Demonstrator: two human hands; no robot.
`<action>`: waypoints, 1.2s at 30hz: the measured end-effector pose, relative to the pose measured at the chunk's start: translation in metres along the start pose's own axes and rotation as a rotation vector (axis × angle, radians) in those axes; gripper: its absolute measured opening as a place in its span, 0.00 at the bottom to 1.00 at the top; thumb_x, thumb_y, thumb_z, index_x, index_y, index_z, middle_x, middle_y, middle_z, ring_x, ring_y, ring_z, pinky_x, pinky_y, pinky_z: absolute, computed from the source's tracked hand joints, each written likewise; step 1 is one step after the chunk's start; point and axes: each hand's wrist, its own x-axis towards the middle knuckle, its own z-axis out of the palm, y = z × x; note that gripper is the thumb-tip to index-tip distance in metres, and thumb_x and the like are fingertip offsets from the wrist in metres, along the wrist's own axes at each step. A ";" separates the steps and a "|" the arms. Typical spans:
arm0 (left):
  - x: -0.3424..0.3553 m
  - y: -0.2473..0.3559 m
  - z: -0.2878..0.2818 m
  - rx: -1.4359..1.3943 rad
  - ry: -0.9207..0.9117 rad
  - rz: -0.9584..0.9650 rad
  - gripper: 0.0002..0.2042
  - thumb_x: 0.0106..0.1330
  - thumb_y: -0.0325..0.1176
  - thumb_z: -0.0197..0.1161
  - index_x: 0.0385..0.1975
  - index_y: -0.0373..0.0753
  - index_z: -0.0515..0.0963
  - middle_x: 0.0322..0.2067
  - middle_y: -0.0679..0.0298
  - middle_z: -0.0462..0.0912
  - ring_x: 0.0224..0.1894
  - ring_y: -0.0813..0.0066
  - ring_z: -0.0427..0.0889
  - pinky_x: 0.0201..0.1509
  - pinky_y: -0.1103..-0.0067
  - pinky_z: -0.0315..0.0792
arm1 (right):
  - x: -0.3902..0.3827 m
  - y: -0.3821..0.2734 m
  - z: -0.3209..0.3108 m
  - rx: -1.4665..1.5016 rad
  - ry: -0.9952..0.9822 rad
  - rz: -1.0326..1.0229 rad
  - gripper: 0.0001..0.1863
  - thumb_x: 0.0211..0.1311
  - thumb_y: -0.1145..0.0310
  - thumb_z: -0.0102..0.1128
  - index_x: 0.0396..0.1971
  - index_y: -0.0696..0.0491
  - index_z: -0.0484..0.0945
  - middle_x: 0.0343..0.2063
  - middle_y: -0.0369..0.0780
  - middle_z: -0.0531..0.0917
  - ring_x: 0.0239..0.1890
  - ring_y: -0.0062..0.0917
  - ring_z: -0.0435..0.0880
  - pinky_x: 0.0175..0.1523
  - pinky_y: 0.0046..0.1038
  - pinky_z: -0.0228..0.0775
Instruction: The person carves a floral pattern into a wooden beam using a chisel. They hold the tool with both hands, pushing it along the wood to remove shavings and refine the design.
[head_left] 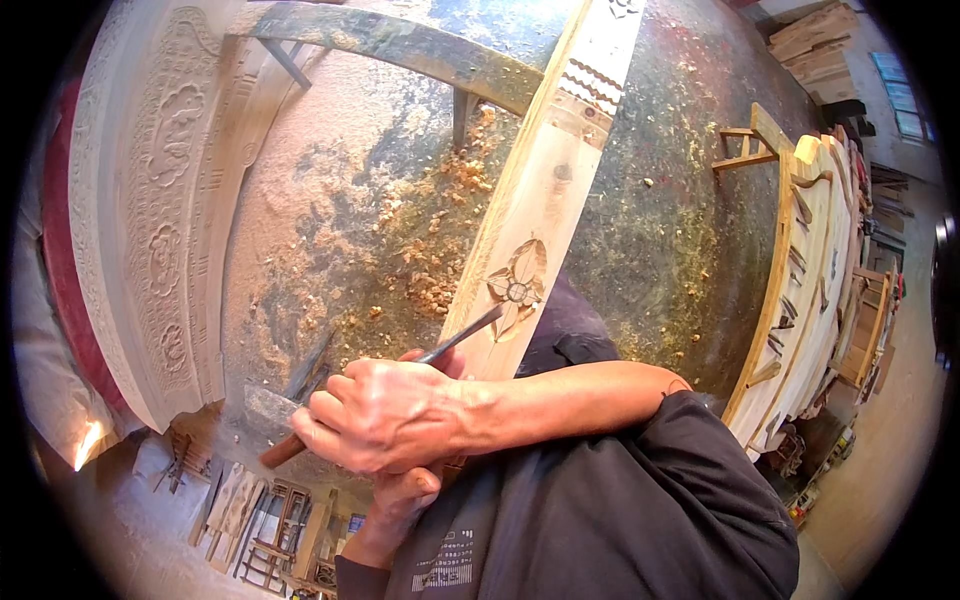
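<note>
A carving chisel (pixel 455 338) with a dark steel shaft and a brown wooden handle lies slanted over a long pale board (pixel 560 205). My right hand (pixel 375 415) is closed round its handle, the handle's end poking out at the left. Beneath the right wrist sits my left hand (pixel 402 492), its thumb bent. Fingertips beside the shaft seem to belong to this left hand, closed on the chisel; most of it is hidden. The chisel's tip touches or hovers just over the lower petal of a carved flower (pixel 518 290); which of these, I cannot tell.
A large carved panel (pixel 165 220) stands at the left. Wood shavings (pixel 435 235) and sawdust cover the floor. A wooden beam (pixel 400 50) meets the board at the far side. Several hand tools (pixel 785 320) lie on a bench at the right. Behind my hands is a greyish block (pixel 265 405).
</note>
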 end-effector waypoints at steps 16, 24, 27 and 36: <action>0.010 -0.014 -0.005 0.848 -0.433 0.414 0.54 0.61 0.46 0.80 0.80 0.33 0.51 0.56 0.52 0.88 0.47 0.59 0.92 0.50 0.70 0.86 | -0.022 -0.027 -0.127 0.515 0.879 0.432 0.23 0.74 0.48 0.64 0.45 0.54 0.70 0.24 0.43 0.79 0.21 0.23 0.76 0.25 0.26 0.68; 0.023 -0.037 0.006 0.761 -0.521 0.505 0.58 0.62 0.44 0.80 0.81 0.30 0.41 0.72 0.42 0.69 0.56 0.51 0.89 0.52 0.65 0.86 | -0.027 -0.041 -0.105 0.655 1.120 0.121 0.30 0.77 0.34 0.47 0.31 0.49 0.63 0.20 0.44 0.77 0.15 0.21 0.64 0.22 0.22 0.57; 0.023 -0.042 0.001 0.771 -0.491 0.490 0.57 0.61 0.42 0.81 0.79 0.30 0.42 0.74 0.40 0.66 0.57 0.50 0.88 0.54 0.64 0.86 | -0.036 -0.045 -0.110 0.659 0.978 0.256 0.27 0.80 0.37 0.48 0.31 0.46 0.61 0.26 0.38 0.72 0.18 0.22 0.65 0.30 0.27 0.58; 0.025 -0.053 -0.003 0.614 -0.342 0.565 0.53 0.62 0.43 0.80 0.77 0.25 0.50 0.53 0.39 0.83 0.50 0.47 0.89 0.48 0.66 0.84 | -0.030 -0.041 -0.089 0.578 1.215 0.155 0.30 0.80 0.34 0.38 0.33 0.49 0.60 0.21 0.43 0.75 0.10 0.23 0.71 0.15 0.22 0.66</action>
